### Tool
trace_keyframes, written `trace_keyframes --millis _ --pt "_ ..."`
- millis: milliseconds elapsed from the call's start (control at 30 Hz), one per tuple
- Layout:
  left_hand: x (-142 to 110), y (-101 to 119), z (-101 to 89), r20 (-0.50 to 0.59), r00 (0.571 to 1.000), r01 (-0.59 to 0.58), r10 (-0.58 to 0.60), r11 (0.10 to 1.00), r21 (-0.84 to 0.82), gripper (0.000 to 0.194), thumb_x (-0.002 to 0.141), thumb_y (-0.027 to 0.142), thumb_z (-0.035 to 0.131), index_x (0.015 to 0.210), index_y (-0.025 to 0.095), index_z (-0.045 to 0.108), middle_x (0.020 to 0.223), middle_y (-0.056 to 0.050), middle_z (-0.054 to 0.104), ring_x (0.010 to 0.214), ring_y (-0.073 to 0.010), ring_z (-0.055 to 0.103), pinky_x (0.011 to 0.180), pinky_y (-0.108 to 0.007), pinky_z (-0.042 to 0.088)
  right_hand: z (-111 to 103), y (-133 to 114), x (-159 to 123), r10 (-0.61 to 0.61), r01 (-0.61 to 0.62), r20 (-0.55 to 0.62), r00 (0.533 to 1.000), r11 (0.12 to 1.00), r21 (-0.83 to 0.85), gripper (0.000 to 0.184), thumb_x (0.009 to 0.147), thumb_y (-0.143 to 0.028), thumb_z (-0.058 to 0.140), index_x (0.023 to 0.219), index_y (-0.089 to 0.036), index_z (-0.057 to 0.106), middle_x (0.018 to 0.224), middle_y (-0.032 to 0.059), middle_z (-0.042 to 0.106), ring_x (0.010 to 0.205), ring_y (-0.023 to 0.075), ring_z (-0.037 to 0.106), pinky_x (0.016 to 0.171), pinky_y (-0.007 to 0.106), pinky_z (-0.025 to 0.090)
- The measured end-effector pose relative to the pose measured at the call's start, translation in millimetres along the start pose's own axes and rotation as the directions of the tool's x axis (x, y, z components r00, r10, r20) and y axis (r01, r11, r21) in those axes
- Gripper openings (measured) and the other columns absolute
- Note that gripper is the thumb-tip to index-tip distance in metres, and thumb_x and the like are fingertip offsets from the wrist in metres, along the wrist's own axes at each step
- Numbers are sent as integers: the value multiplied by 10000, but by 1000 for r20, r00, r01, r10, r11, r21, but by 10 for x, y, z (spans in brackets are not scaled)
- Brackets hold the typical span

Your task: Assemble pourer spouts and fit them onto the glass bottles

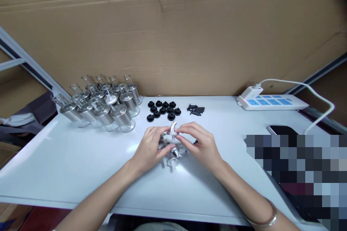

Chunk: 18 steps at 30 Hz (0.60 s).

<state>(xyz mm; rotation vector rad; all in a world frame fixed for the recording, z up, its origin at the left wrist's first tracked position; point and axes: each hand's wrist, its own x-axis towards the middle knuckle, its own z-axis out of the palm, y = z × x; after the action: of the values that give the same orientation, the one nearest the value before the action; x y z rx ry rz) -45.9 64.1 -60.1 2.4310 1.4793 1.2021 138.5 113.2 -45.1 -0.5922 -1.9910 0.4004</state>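
Apparently mid-handling, the small silver metal spout w/ round flange point(172, 128) was upright btwn both hands: L hand point(146, 148) half-curled, fingertips at flange; R hand point(204, 147) pinching loosely opposite. Hold prob. called for light, even pressure. Similar silver flanged parts point(172, 162) lay just below, crowding fingers; beyond were round black caps point(162, 110), thin black rods point(199, 110), steel-sleeved clear glass bottles point(103, 114) on white tabletop point(81, 162).

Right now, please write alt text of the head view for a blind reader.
Left hand and right hand hold a silver metal spout above similar silver parts on a white table; beyond are silver-banded glass bottles, round black caps and a white power strip.
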Motion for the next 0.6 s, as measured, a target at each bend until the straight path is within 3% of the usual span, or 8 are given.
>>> trace_keyframes --millis 167,300,367,433,533,600 --pt "5 0 17 -103 978 -183 183 983 9 253 909 261 565 1137 178 490 974 -83 668 884 -191 625 780 -343 490 -10 -12 17 -126 125 -9 992 992 -21 118 859 -122 615 930 -179 690 819 75 683 726 168 612 642 306 525" --pt "6 7 8 -161 959 -241 235 970 -18 260 889 196 584 1138 175 514 969 -92 663 897 -193 627 782 -354 499 -45 -43 22 -123 124 -14 992 991 56 117 831 -129 652 914 -190 708 802 66 680 712 166 606 637 306 514" --pt "2 36 4 -185 950 -264 250 963 -54 292 870 159 598 1149 168 515 963 -95 664 891 -192 629 783 -358 503 -72 -59 22 -38 40 -16 999 985 169 107 819 -168 675 914 -203 710 811 59 686 744 171 619 666 308 515" --pt "-6 79 4 -206 942 -287 263 953 -94 326 852 143 614 1159 164 507 957 -95 663 885 -190 627 783 -364 508 -97 -62 25 132 -124 -7 991 947 297 103 833 -242 670 924 -218 710 827 50 693 766 170 626 675 305 511" --pt "-19 138 12 -189 934 -329 302 936 -129 334 850 136 611 1163 166 497 955 -95 663 896 -193 628 811 -390 512 -116 -42 42 364 -377 117 924 821 428 176 820 -375 679 883 -217 723 785 40 690 707 162 616 622 294 487" --pt "-27 158 19 -164 931 -349 326 927 -137 321 852 135 606 1154 161 499 948 -95 667 893 -191 634 832 -401 508 -115 -28 59 413 -476 236 879 748 463 248 770 -445 713 789 -198 725 726 38 672 644 154 592 581 293 466"
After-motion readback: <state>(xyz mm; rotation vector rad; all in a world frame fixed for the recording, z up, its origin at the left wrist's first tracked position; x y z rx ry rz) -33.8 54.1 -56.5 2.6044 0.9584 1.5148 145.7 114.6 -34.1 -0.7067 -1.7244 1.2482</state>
